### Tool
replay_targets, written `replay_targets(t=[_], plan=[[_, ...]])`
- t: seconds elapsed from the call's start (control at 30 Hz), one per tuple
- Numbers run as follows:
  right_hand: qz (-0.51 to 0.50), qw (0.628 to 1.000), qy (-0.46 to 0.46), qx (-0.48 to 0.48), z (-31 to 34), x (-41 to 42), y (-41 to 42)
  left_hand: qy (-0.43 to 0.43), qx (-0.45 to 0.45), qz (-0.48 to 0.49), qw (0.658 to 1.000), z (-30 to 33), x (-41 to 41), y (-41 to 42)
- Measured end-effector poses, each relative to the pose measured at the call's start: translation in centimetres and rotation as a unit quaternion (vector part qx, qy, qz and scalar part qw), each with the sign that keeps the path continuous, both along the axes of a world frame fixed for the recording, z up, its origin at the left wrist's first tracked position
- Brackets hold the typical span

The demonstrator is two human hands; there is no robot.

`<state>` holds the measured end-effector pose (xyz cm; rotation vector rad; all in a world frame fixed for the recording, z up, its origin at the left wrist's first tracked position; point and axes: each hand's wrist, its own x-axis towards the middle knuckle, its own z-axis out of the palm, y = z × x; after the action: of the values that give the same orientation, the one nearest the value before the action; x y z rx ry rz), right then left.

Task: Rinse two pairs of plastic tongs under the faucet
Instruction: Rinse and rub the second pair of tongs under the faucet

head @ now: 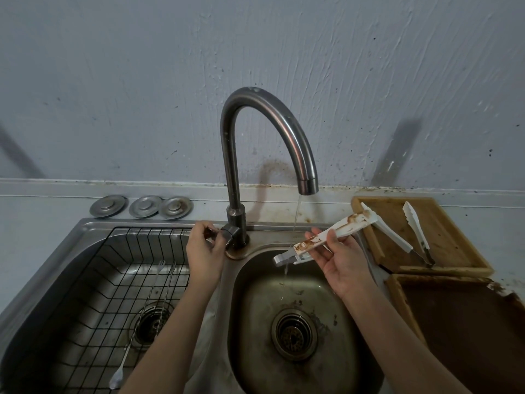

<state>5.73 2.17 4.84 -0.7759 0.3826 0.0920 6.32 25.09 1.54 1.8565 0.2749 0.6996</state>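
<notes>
My right hand (339, 267) grips a pair of white plastic tongs (321, 238) smeared with brown sauce, held slanted over the right sink basin (250, 308). A thin stream of water (295, 220) falls from the curved steel faucet (272, 115) onto the tongs' lower end. My left hand (206, 247) is closed on the faucet handle (224, 233) at the faucet's base. Another white pair of tongs (393, 234) lies on a wooden tray (466, 251) to the right. Beside it lies a white-tipped pair with a metal handle (417, 231).
The left basin holds a black wire rack (93, 280) with a long fork and spoon (133, 334) in it. Three metal drain stoppers (142, 206) sit on the back ledge. A second, brown-stained wooden tray (397, 297) lies at the near right.
</notes>
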Motion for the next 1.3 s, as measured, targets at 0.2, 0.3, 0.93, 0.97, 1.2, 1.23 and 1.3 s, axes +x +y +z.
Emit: replay_targets(t=[0.2,0.3,0.93,0.97,1.2,1.23,1.3], plan=[[0.002,1.000,0.004,-0.002,-0.1,0.0,0.0,0.001,0.011,0.006,1.000,-0.1,0.0,0.1],[0.001,1.000,0.005,-0.003,0.0,0.0,-0.1,-0.003,0.010,0.006,1.000,-0.4,0.0,0.1],[0.009,0.999,-0.013,-0.029,-0.4,-0.5,0.5,-0.047,0.102,-0.015,0.994,0.3,-4.7,-4.1],[0.011,0.999,-0.012,-0.034,-0.5,-0.7,0.7,-0.024,0.130,-0.076,0.988,0.4,-5.0,-4.7],[0.022,0.997,-0.016,-0.076,-1.0,-1.3,1.3,0.237,-0.041,-0.316,0.918,0.1,-4.6,-6.5],[0.027,0.995,-0.020,-0.093,-1.1,-1.5,1.2,0.257,-0.061,-0.333,0.905,0.1,-4.7,-6.5],[0.050,0.989,-0.035,-0.137,-1.4,-2.2,1.1,0.278,-0.062,-0.331,0.900,0.3,-4.8,-6.8]])
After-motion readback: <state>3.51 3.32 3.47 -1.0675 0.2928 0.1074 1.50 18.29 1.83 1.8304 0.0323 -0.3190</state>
